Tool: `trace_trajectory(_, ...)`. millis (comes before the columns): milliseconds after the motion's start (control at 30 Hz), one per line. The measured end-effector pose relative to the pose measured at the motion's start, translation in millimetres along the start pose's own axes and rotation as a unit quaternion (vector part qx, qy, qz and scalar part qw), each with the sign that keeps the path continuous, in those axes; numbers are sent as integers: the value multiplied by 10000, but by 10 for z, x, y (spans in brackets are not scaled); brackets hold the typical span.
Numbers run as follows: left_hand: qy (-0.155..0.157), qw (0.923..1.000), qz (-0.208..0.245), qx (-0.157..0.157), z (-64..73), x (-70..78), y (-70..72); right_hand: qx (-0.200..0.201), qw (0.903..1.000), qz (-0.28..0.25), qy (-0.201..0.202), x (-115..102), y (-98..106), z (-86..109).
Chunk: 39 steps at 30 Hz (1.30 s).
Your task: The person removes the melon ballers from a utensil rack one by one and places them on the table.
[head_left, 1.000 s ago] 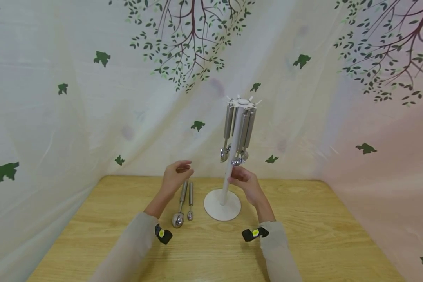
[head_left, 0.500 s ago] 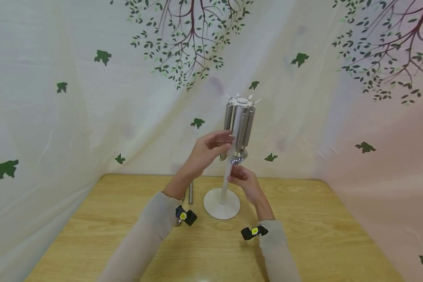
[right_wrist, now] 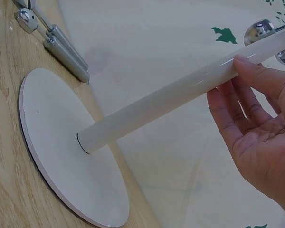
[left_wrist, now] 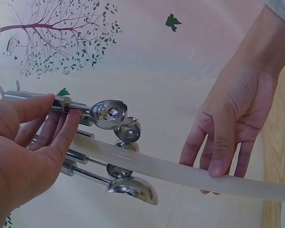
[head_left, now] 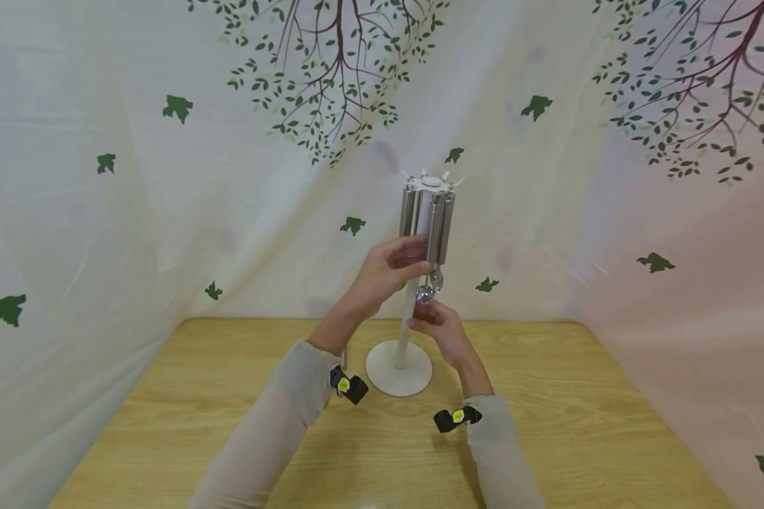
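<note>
A white stand carries several hanging steel scoops with round bowls; its pole (right_wrist: pixel 161 102) rises from a round base (head_left: pixel 388 378). My left hand (head_left: pixel 382 276) pinches the lower handle of a hanging scoop (left_wrist: pixel 108 114), thumb on one side and fingers on the other. Lower down, my right hand (head_left: pixel 447 332) holds the pole between thumb and fingers. Behind the pole in the left wrist view, another scoop (left_wrist: pixel 135 189) shows a larger, elongated bowl. The rack top (head_left: pixel 430 182) has white hooks spread outward.
Two loose scoops (right_wrist: pixel 66 57) lie on the wooden table (head_left: pixel 547 396) left of the base; my left forearm mostly hides them in the head view. A pale curtain (head_left: pixel 280 233) with printed trees and green shapes stands behind the table.
My left hand has moved right and up, from over the loose scoops to the hanging ones, and now pinches a handle. The right hand has stayed at the pole.
</note>
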<state>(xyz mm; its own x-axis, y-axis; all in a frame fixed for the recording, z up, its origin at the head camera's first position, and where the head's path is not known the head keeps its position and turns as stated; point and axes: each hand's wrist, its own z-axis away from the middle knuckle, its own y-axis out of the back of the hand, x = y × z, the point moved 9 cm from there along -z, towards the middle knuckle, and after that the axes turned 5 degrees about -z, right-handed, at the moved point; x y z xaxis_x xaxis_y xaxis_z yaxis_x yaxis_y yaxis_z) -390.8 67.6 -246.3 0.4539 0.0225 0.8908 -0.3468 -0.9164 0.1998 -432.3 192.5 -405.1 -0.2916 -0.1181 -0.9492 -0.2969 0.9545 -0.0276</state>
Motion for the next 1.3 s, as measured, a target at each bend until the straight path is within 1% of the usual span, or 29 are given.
trace_trajectory(133,96,9999,48,1,-5,-15,18,-39,10000,-17,84,-15,-1,-8)
trace_trajectory(267,189,9997,154,-38,3,5,16,-27,9999,33,161,-24,2,-1)
trace_trajectory(367,190,9996,208,-75,16,30,9,-15,9998,98,175,-26,2,9)
trace_trajectory(567,156,9992,327,-166,34,55,-3,-8,9999,87,138,-25,-8,17)
trace_trajectory(833,32,9984,523,-209,77,173,-8,-22,9999,97,103,-38,-23,19)
trace_trajectory(1033,-12,9987,455,-216,98,239,-11,64,10000,48,36,-6,-7,9)
trace_trajectory(1167,-108,9985,457,-296,130,274,-4,35,10000,62,45,-3,-6,8)
trace_trajectory(1233,-132,9982,470,-349,150,275,9,7,9999,77,82,-10,-6,9)
trace_trajectory(1300,-91,9982,455,-392,178,252,35,-11,9999,73,114,-18,-1,10)
